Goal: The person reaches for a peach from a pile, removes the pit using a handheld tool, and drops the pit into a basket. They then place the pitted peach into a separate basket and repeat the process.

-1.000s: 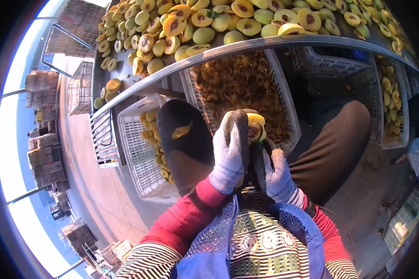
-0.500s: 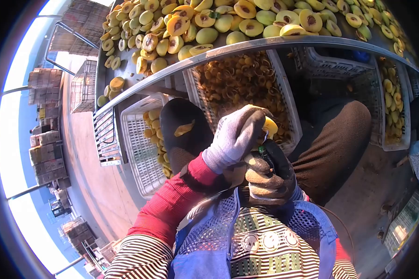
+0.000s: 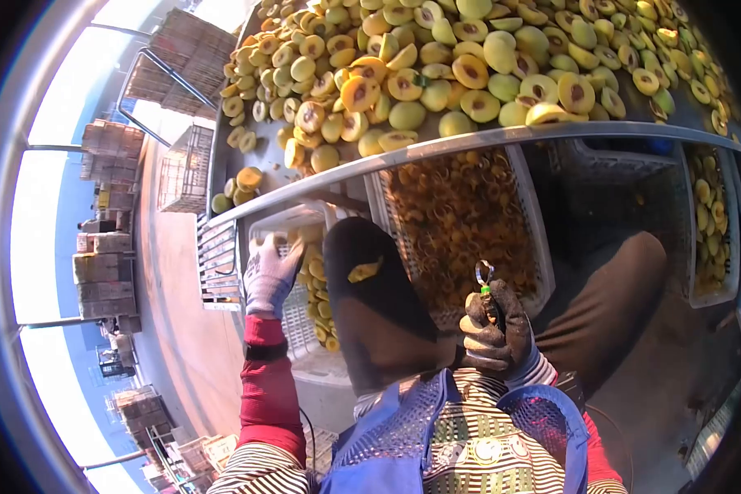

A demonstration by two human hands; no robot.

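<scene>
My left hand (image 3: 272, 267), in a light grey glove, reaches over the pale plastic crate (image 3: 305, 362) beside my knee. Its fingers are apart above the yellow peach halves (image 3: 317, 288) in that crate; the fingertips are slightly blurred. In front of my lap, my right hand (image 3: 496, 331), in a dark and tan glove, is closed around the handle of a pitting knife (image 3: 485, 280). The tool's curved metal loop points up, with a green band below it. Most of its handle is hidden in the fist.
A metal table (image 3: 280, 174) ahead carries many cut peach halves (image 3: 469, 72). Under its rim stands a crate (image 3: 535, 214) of brown-orange scraps (image 3: 461, 230). Another crate (image 3: 720, 295) of peach halves is at the right. Stacked crates (image 3: 107, 280) line the floor at left.
My left hand has moved from beside my right hand to the left crate. The yellow peach piece at the tool is gone from there. My right hand still holds the pitting knife, loop now exposed.
</scene>
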